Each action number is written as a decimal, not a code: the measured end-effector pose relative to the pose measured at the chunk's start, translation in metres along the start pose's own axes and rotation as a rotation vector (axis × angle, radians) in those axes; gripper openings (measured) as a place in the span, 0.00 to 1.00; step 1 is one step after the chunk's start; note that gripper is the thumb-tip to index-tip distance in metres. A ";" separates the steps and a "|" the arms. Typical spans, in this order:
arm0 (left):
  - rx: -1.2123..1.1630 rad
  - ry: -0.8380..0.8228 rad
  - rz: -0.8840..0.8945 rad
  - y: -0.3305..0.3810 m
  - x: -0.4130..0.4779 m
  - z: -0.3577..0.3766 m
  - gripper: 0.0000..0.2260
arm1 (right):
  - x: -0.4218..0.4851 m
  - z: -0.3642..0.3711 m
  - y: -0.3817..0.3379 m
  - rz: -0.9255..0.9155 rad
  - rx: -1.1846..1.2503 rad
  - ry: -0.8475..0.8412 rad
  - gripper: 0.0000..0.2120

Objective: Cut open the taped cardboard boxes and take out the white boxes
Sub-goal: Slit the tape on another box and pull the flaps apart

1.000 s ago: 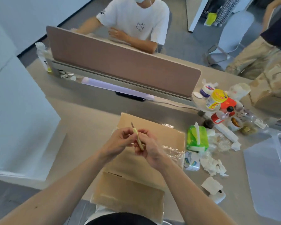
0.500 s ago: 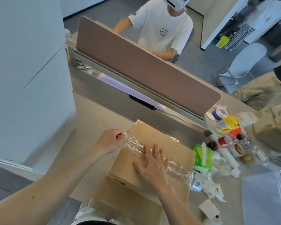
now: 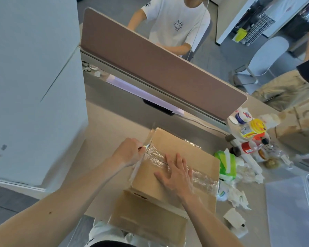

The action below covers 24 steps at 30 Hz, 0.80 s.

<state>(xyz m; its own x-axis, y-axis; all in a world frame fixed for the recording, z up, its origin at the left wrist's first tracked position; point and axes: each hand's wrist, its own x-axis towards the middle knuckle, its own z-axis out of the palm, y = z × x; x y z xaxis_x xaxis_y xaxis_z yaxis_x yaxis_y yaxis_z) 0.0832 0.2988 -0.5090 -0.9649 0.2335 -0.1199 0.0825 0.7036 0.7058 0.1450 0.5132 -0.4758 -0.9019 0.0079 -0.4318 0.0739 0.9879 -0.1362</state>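
Note:
A brown cardboard box (image 3: 182, 148) stands on the desk in front of me, a band of clear tape (image 3: 202, 175) running across its top. My left hand (image 3: 128, 154) grips a small cutter (image 3: 144, 146) whose tip meets the tape at the box's left top edge. My right hand (image 3: 177, 173) lies flat, fingers spread, pressing on the taped top. A second cardboard box (image 3: 146, 218) sits nearer to me, against the first one. No white box is visible.
A brown desk divider (image 3: 159, 68) stands behind the box, a person seated beyond it. To the right lie a green tissue pack (image 3: 225, 164), bottles and jars (image 3: 251, 132), crumpled tissues (image 3: 237, 195) and a clear plastic sheet (image 3: 291, 211). A pale cabinet (image 3: 34, 86) stands left.
My hands, which held the cutter together above the box, have parted. The right hand went down flat onto the taped top; the left brought the cutter to the left top edge.

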 end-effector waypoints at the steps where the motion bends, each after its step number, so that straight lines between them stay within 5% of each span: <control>1: 0.014 -0.012 0.002 -0.001 0.000 0.000 0.16 | 0.000 0.000 -0.001 0.003 -0.003 -0.001 0.39; 24: 0.074 -0.033 0.018 0.001 -0.029 -0.006 0.23 | 0.003 0.002 -0.003 0.026 -0.009 -0.013 0.41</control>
<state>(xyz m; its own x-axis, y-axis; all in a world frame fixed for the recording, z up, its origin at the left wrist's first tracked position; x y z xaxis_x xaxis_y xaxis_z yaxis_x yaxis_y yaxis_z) 0.1100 0.2888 -0.5008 -0.9545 0.2675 -0.1320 0.1188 0.7468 0.6544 0.1430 0.5099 -0.4787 -0.8940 0.0321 -0.4469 0.0937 0.9888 -0.1164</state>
